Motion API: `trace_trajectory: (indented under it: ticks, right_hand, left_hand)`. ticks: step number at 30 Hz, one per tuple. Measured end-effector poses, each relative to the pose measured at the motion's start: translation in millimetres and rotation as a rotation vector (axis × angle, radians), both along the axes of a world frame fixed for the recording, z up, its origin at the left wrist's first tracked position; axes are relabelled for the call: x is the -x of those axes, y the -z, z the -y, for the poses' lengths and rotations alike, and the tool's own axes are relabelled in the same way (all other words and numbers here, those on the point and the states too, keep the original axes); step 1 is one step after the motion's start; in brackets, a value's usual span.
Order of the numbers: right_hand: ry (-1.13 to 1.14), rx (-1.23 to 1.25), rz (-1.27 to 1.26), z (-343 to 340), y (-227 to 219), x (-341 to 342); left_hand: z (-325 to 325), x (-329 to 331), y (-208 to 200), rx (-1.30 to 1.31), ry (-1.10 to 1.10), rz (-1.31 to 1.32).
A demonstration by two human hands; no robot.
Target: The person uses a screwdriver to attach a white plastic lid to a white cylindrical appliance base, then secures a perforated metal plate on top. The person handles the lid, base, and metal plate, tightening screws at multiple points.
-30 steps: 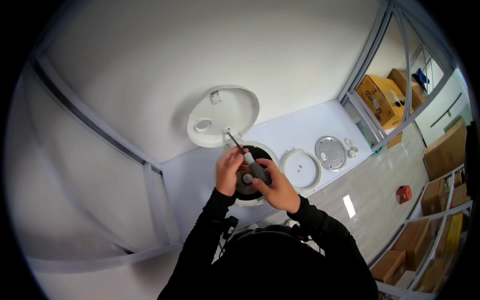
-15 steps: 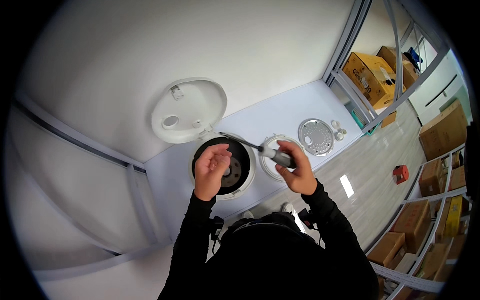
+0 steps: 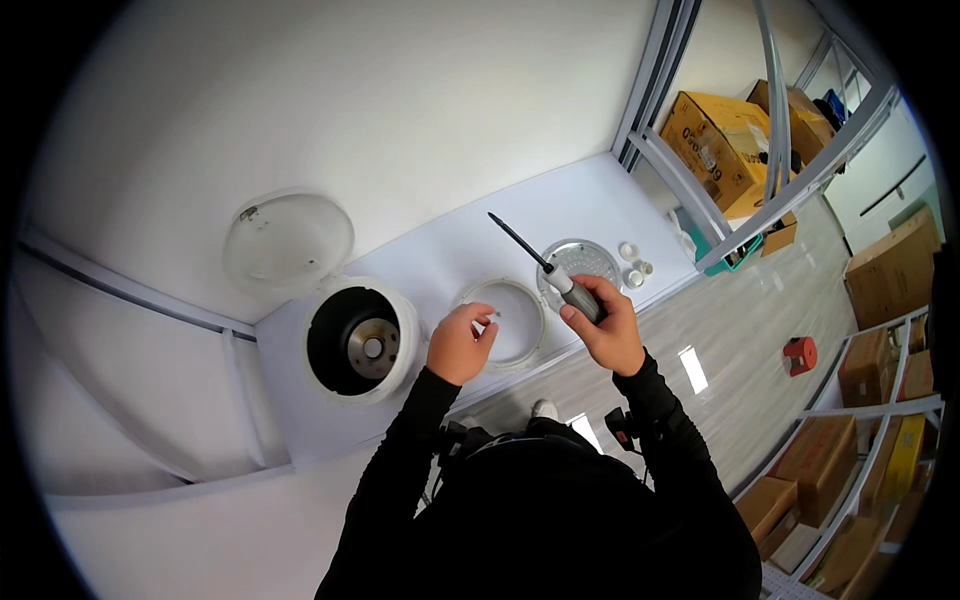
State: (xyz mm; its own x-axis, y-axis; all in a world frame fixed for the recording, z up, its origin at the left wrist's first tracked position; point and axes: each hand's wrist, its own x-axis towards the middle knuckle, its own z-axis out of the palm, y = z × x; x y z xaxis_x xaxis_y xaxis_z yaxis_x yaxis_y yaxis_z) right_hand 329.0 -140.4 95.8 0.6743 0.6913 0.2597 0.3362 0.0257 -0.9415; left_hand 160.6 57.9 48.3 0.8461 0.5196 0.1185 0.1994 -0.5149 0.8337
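Note:
My right hand (image 3: 612, 328) grips a screwdriver (image 3: 583, 299) by its grey handle; the dark shaft points up and to the left. My left hand (image 3: 462, 343) is closed, thumb and fingers drawn together over the near left edge of a white ring (image 3: 543, 330) on the table. Something tiny shows by its fingertips, too small to name. To the left of that hand stands a white rice cooker (image 3: 402, 345), its lid (image 3: 290, 240) raised. Inside its dark pot cavity is a round metal plate with a hole in the middle.
Beyond the screwdriver lies a perforated metal disc (image 3: 590, 256), with several small white round parts (image 3: 632, 277) beside it on the white table (image 3: 440, 240). Metal frame posts and a wall bound the table. Boxes (image 3: 815, 455) fill shelves at right; a red object (image 3: 800, 356) sits on the floor.
My view has shifted, so the cooker appears farther left. My left hand has moved from over the cooker to the white ring. The screwdriver now points more upward, away from the cooker.

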Motion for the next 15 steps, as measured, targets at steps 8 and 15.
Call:
trace_trajectory:
  ticks: [8,15]
  right_hand:
    - [-0.069,0.012,0.024,46.9,-9.4,-52.7]
    - [-0.08,-0.018,0.008,70.5,-8.1,-81.0]
  left_hand:
    - [22.6,-37.4,102.3,-0.478,-0.246,-0.363]
    - [40.7,-46.8,116.0,-0.556,-0.395,-0.478]
